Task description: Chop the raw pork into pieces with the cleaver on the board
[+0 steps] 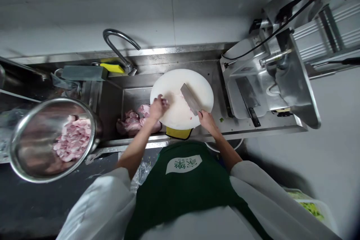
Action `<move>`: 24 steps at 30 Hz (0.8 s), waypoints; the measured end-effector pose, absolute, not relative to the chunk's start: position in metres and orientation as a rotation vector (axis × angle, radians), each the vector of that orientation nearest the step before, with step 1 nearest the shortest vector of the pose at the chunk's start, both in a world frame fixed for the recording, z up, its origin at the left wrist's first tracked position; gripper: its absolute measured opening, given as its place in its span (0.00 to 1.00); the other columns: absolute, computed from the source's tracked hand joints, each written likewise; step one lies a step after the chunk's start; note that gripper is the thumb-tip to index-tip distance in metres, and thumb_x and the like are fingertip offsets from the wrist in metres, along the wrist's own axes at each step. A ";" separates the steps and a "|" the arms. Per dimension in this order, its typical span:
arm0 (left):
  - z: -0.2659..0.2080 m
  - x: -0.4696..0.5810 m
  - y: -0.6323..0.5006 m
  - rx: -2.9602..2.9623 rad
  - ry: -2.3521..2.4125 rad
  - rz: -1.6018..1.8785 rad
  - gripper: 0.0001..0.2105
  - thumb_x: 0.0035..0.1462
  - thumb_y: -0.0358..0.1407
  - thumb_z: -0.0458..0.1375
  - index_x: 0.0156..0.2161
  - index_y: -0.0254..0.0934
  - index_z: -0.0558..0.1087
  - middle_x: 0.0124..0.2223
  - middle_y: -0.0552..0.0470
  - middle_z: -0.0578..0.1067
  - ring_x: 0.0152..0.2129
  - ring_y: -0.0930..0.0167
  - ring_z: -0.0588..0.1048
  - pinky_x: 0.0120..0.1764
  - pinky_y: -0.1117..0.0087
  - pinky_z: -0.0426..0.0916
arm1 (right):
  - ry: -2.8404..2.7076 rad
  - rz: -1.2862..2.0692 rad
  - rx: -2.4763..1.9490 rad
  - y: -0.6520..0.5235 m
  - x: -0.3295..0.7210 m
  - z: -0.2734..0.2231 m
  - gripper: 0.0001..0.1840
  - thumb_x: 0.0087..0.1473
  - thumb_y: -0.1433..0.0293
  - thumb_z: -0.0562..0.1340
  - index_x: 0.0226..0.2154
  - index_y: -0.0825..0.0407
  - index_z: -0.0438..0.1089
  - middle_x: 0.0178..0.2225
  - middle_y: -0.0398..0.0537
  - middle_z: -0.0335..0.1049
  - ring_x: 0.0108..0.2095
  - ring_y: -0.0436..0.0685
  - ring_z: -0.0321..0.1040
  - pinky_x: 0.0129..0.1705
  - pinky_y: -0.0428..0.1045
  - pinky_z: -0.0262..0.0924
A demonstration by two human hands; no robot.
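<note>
My right hand point(207, 120) is wrapped round the handle of a cleaver point(190, 99). The wide blade lies over a round white cutting board point(180, 78), pointing away to the upper left. A few tiny pink scraps are on the board by the blade. Over the board's left edge is my left hand point(159, 108), its fingers loosely bent and apart, with nothing visible in them. Large pieces of raw meat point(132, 123) lie in the sink just left of the board, partly behind my left wrist. A yellow cloth point(179, 133) sticks out under the board's near edge.
At left stands a big steel bowl point(30, 135) with cut raw meat point(73, 138). Behind the sink point(137, 93) rises a curved faucet point(119, 34), near a yellow sponge point(112, 68). A metal slicing machine point(295, 78) occupies the right, with a second cleaver point(248, 93) lying by it.
</note>
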State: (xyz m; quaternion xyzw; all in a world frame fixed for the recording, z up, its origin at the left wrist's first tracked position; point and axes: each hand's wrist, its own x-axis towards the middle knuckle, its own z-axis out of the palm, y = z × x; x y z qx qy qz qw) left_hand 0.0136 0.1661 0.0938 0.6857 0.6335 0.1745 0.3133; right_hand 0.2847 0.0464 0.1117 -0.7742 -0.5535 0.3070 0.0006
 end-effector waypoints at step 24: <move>0.081 0.043 0.158 1.103 1.148 0.580 0.29 0.43 0.54 0.73 0.43 0.34 0.75 0.38 0.48 0.80 0.30 0.70 0.78 0.32 0.70 0.73 | -1.765 1.041 -2.401 0.008 0.295 0.109 0.18 0.73 0.62 0.51 0.44 0.53 0.74 0.42 0.55 0.79 0.41 0.58 0.74 0.39 0.47 0.51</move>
